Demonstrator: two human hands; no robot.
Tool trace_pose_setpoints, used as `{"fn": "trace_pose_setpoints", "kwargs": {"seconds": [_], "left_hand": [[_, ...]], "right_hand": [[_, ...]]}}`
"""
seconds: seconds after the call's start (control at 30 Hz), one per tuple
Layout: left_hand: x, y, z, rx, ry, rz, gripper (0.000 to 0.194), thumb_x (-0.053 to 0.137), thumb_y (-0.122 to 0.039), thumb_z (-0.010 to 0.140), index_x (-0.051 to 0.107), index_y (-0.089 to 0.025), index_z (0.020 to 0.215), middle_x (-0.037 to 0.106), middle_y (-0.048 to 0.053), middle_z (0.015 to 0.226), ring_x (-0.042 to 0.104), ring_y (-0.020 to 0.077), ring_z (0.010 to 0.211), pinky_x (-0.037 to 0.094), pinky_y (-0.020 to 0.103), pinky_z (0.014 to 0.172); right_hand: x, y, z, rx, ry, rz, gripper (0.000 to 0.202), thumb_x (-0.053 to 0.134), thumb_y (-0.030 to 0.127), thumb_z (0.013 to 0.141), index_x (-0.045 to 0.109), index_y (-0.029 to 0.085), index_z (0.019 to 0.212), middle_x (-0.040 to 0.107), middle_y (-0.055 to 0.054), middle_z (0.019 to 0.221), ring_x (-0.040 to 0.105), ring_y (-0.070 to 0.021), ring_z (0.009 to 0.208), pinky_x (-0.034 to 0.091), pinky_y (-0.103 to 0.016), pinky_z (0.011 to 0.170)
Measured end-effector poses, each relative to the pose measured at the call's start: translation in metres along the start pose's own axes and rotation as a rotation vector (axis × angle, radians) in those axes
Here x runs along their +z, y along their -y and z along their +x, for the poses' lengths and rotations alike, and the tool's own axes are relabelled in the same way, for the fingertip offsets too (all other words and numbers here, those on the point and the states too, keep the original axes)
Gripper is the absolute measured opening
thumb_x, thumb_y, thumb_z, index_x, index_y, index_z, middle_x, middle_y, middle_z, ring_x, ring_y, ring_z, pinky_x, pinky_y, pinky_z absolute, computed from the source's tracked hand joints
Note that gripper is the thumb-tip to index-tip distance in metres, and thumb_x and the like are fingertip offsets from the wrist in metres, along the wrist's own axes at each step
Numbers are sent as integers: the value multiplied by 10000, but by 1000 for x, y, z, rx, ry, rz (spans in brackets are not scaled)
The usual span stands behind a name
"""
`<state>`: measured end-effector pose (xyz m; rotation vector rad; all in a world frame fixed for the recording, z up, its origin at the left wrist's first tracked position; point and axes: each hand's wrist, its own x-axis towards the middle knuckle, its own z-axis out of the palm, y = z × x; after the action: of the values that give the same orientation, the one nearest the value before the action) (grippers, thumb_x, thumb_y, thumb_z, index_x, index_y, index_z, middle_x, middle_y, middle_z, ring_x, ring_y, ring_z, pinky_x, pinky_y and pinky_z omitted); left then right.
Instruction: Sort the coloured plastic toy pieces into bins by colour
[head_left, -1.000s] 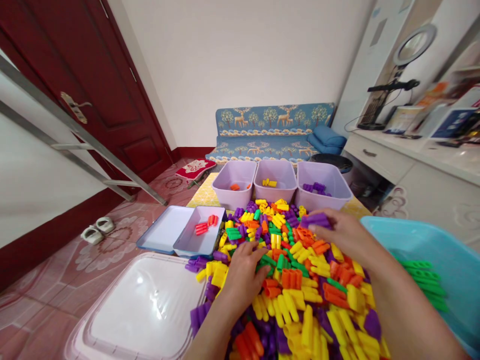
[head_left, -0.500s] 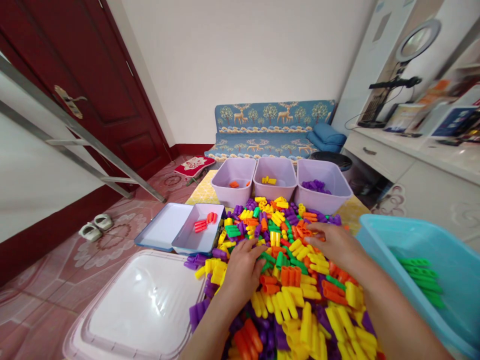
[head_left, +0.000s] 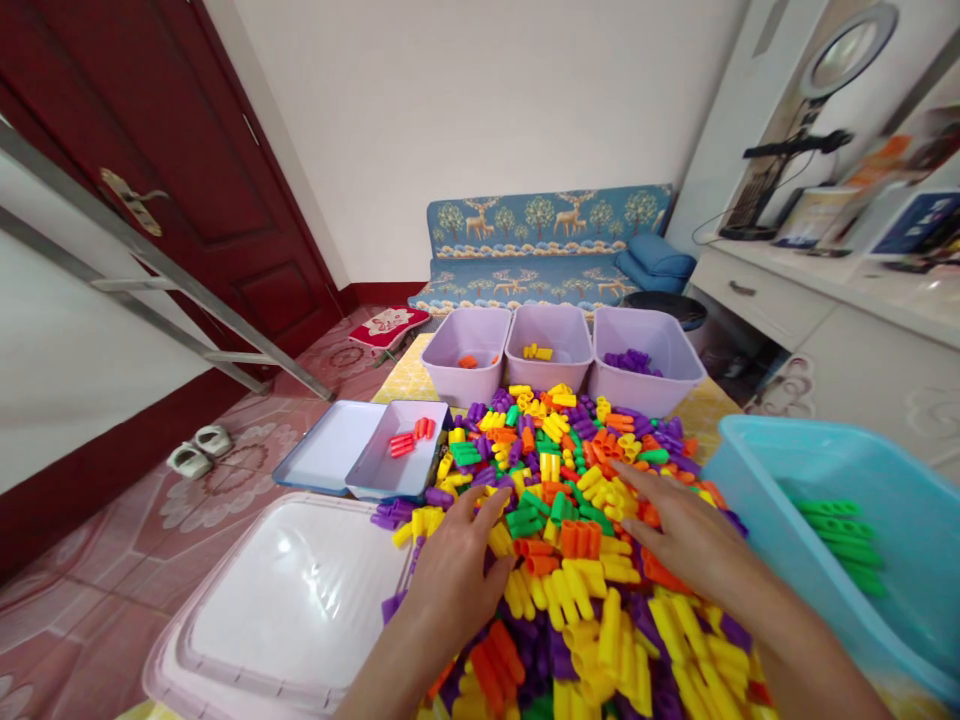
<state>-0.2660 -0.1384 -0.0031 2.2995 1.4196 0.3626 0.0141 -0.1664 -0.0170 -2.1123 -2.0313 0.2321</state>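
Observation:
A heap of plastic tube-shaped building blocks in yellow, purple, orange, green and red spreads before me. My left hand (head_left: 461,560) is over the heap's left side, fingers apart, close to some green blocks (head_left: 525,518); nothing shows in its grasp. On the opposite side, my right hand (head_left: 679,525) stretches its fingers over yellow blocks (head_left: 609,492), holding nothing visible. Whether the fingertips touch blocks is hard to tell. Between the hands lie an orange block (head_left: 581,539) and yellow blocks (head_left: 570,600).
Behind the heap stand three lilac bins: the left bin (head_left: 459,384) contains orange blocks, the middle bin (head_left: 547,374) yellow, the right bin (head_left: 637,394) purple. A blue bin (head_left: 759,500) at right contains green blocks. At left are a shallow box (head_left: 373,472) with red blocks and a clear lid (head_left: 292,590).
Both hands have drawn back slightly toward me, and the right hand's fingers have straightened. A green block and other pieces now show beyond the right hand. The camera view has shifted slightly.

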Motion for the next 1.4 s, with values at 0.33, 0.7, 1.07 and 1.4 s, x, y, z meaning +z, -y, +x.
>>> {"fn": "trace_pose_setpoints", "kwargs": {"seconds": [0.33,0.7,1.07,1.4], "left_hand": [[-1,2,28,13,-33,0,420,467,-194,850,579,-262,1249,571,102,1240,619,258,1047,486,365,899],[11,-7,44,22,-179,-491,218,598,-242,780,646,-207,989,584,53,961,590,160,748,481,288,713],[13,-18,46,-317,156,-1825,361,562,-326,851,569,-195,1188,619,89,1133,668,141,821,549,216,656],[10,-23,40,-298,87,-1726,351,723,-275,762,655,-188,1095,670,76,1067,664,112,763,533,154,578]], "right_hand": [[7,34,12,-44,-38,-52,490,533,163,789,553,290,1261,632,-80,1209,650,-295,1008,509,-397,784],[6,36,19,-94,-66,3,392,591,236,776,582,261,1167,691,-58,1135,673,-290,970,502,-383,767],[-15,65,28,-100,-299,367,152,611,276,755,633,261,904,701,-6,977,660,-215,877,490,-325,774],[-12,90,21,-96,-310,633,439,622,366,784,568,258,1207,678,-42,1116,628,-237,1034,475,-388,920]]}}
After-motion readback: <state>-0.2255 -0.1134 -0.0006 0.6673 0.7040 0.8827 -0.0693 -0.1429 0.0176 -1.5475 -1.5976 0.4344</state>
